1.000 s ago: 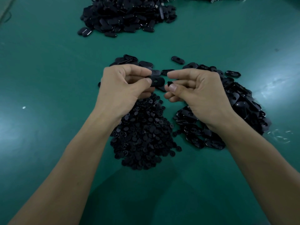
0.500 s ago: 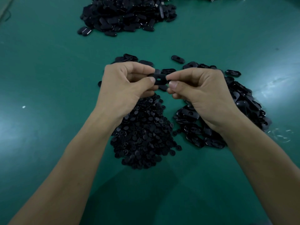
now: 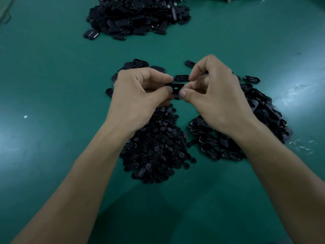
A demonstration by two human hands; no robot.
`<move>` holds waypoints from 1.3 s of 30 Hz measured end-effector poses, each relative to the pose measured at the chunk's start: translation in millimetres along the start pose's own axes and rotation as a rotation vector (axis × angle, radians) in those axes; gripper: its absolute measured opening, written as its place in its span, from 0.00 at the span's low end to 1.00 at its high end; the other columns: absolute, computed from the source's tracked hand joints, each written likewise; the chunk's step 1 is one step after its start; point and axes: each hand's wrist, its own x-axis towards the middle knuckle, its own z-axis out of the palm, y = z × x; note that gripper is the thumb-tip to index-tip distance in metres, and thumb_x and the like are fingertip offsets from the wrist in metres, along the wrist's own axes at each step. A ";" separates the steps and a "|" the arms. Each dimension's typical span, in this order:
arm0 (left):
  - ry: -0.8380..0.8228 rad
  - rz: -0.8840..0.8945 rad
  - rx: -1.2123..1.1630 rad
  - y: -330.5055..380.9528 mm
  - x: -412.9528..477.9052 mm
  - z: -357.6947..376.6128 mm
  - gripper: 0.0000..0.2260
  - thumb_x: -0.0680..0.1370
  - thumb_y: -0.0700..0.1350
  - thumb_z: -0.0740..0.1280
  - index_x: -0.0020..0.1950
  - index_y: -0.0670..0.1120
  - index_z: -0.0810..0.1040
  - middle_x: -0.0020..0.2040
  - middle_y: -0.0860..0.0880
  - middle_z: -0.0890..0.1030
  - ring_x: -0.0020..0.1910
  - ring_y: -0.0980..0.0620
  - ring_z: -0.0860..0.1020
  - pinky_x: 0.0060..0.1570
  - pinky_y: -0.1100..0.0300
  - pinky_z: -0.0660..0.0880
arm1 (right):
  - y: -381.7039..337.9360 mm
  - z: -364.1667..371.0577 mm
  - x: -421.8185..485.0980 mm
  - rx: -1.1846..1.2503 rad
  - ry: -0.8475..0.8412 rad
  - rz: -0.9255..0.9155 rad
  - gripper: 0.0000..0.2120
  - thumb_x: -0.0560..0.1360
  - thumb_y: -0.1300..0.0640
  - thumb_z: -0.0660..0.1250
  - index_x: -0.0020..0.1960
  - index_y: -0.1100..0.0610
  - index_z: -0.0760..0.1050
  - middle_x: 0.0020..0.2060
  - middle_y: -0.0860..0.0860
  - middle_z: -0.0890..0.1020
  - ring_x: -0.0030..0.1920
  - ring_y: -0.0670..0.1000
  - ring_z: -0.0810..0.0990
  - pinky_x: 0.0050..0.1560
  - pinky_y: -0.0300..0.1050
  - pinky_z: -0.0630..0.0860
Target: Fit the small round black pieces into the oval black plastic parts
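A black oval part with a small rectangular slot is held above the green table between both hands. My left hand pinches its left end with thumb and fingers. My right hand pinches its right end, thumb below, fingers curled above. Any small round piece at the part is hidden by the fingers. Under the left wrist lies a heap of small round black pieces. A heap of oval black parts lies under and beside the right hand.
A large heap of black oval parts sits at the far edge of the green table. Several loose oval parts lie just beyond the hands. Small white specks lie at the right.
The hands have come together. The right hand, which held a small round piece apart from the oval part, now pinches the part's right end and has lifted its wrist.
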 end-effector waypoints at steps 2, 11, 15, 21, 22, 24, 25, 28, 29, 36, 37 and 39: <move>0.000 0.020 0.046 0.2 -0.1 0.3 0.09 0.75 0.34 0.74 0.45 0.48 0.84 0.39 0.48 0.87 0.40 0.49 0.87 0.44 0.56 0.84 | -1.1 1.1 0.3 -0.030 0.007 -0.011 0.16 0.77 0.60 0.73 0.45 0.46 0.66 0.38 0.48 0.84 0.41 0.45 0.83 0.43 0.37 0.78; -0.029 0.088 0.244 0.7 -1.6 1.7 0.11 0.75 0.37 0.74 0.48 0.53 0.84 0.40 0.54 0.87 0.39 0.55 0.86 0.48 0.53 0.84 | -6.0 -0.3 3.4 -0.125 -0.042 -0.011 0.15 0.76 0.60 0.73 0.44 0.49 0.66 0.37 0.51 0.83 0.39 0.47 0.81 0.41 0.37 0.77; -0.031 0.120 0.294 0.3 -2.0 2.8 0.10 0.77 0.38 0.73 0.48 0.54 0.83 0.41 0.56 0.86 0.40 0.57 0.85 0.47 0.56 0.83 | -10.8 2.5 3.1 -0.120 -0.024 0.054 0.17 0.76 0.59 0.73 0.42 0.48 0.65 0.39 0.49 0.84 0.47 0.51 0.82 0.45 0.44 0.79; 0.019 0.169 0.358 0.9 -3.6 5.6 0.10 0.77 0.39 0.72 0.48 0.55 0.81 0.40 0.60 0.84 0.40 0.63 0.83 0.42 0.69 0.77 | -15.8 12.5 4.3 -0.138 0.085 0.099 0.19 0.76 0.61 0.73 0.38 0.49 0.64 0.40 0.52 0.82 0.50 0.54 0.82 0.44 0.48 0.80; 0.036 0.176 0.379 1.1 -4.1 6.0 0.09 0.76 0.39 0.73 0.48 0.54 0.81 0.40 0.60 0.83 0.39 0.63 0.82 0.41 0.70 0.76 | -16.2 14.0 4.3 -0.136 0.098 0.104 0.19 0.75 0.61 0.73 0.38 0.49 0.64 0.41 0.52 0.82 0.49 0.54 0.82 0.43 0.48 0.80; 0.071 0.184 0.411 1.5 -4.3 6.9 0.09 0.75 0.40 0.73 0.48 0.55 0.82 0.40 0.61 0.83 0.40 0.63 0.82 0.41 0.70 0.76 | -17.2 15.3 4.4 -0.111 0.116 0.121 0.18 0.75 0.60 0.74 0.37 0.49 0.66 0.41 0.52 0.82 0.46 0.54 0.83 0.42 0.49 0.81; 0.088 0.182 0.417 1.7 -4.3 7.5 0.09 0.75 0.40 0.73 0.48 0.55 0.82 0.40 0.61 0.83 0.40 0.63 0.82 0.41 0.70 0.77 | -17.5 15.6 4.6 -0.095 0.117 0.128 0.18 0.74 0.60 0.74 0.36 0.49 0.67 0.41 0.52 0.82 0.44 0.54 0.83 0.43 0.50 0.81; 0.123 0.166 0.417 1.1 -3.5 8.2 0.10 0.74 0.39 0.72 0.51 0.52 0.84 0.41 0.60 0.83 0.40 0.63 0.82 0.43 0.70 0.78 | -19.2 16.4 4.3 -0.021 0.093 0.138 0.17 0.74 0.61 0.76 0.36 0.49 0.69 0.39 0.51 0.82 0.42 0.53 0.84 0.45 0.49 0.83; 0.122 0.165 0.420 0.8 -3.0 8.0 0.10 0.74 0.38 0.72 0.52 0.51 0.84 0.41 0.60 0.84 0.41 0.63 0.82 0.43 0.69 0.78 | -20.0 17.6 3.5 -0.035 0.099 0.120 0.17 0.74 0.61 0.75 0.35 0.49 0.70 0.38 0.50 0.82 0.41 0.51 0.83 0.43 0.42 0.81; 0.108 0.151 0.314 -0.7 -0.6 5.6 0.08 0.74 0.37 0.73 0.50 0.48 0.86 0.42 0.55 0.86 0.41 0.58 0.85 0.48 0.55 0.83 | -25.5 25.4 -2.8 -0.213 0.160 0.015 0.16 0.78 0.62 0.67 0.38 0.47 0.65 0.39 0.46 0.76 0.37 0.42 0.72 0.39 0.27 0.69; 0.110 0.141 0.275 -0.9 -0.8 5.2 0.08 0.74 0.37 0.73 0.48 0.49 0.85 0.41 0.55 0.86 0.40 0.56 0.85 0.48 0.53 0.84 | -24.7 25.0 -2.3 -0.213 0.153 0.012 0.16 0.78 0.62 0.66 0.38 0.46 0.64 0.39 0.46 0.75 0.37 0.42 0.72 0.39 0.27 0.69; 0.101 0.121 0.218 -1.2 -0.7 4.1 0.08 0.75 0.37 0.73 0.47 0.51 0.83 0.39 0.53 0.86 0.39 0.53 0.86 0.46 0.51 0.84 | -24.4 22.8 -2.1 -0.184 0.140 -0.001 0.16 0.78 0.63 0.65 0.40 0.47 0.64 0.39 0.46 0.75 0.37 0.43 0.72 0.39 0.29 0.70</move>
